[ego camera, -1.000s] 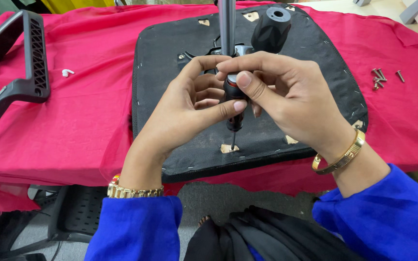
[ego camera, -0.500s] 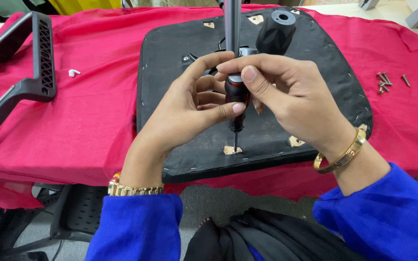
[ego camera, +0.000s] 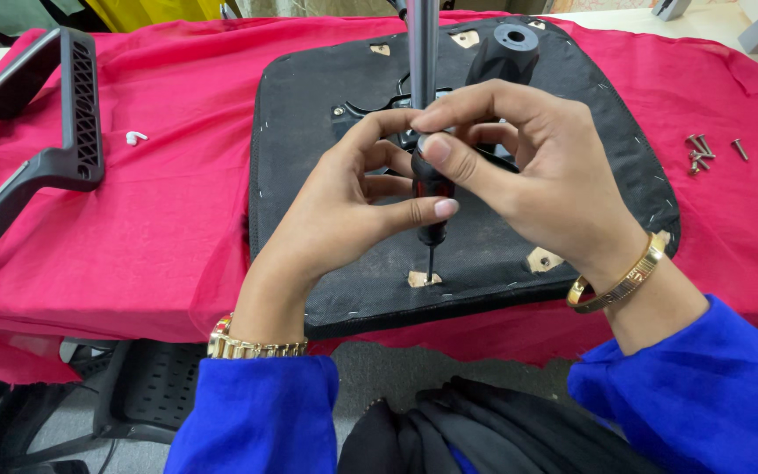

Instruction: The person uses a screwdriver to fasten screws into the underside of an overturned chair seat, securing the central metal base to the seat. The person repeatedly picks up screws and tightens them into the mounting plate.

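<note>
Black-handled screwdriver [ego camera: 432, 189] upright, thin shaft tip in seat base [ego camera: 326, 132] hole; left hand [ego camera: 353, 206] and right hand [ego camera: 528, 167] both pinch its handle.

Bright, even light, soft shadows, sharp focus, slight wide-angle stretch at the edges.

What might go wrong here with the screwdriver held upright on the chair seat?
1. The screwdriver is pinched only by fingertips of the left hand and right hand; its tip could slip off the hole patch and gouge the seat underside.
2. The loose screws on the red cloth could get knocked off.
</note>
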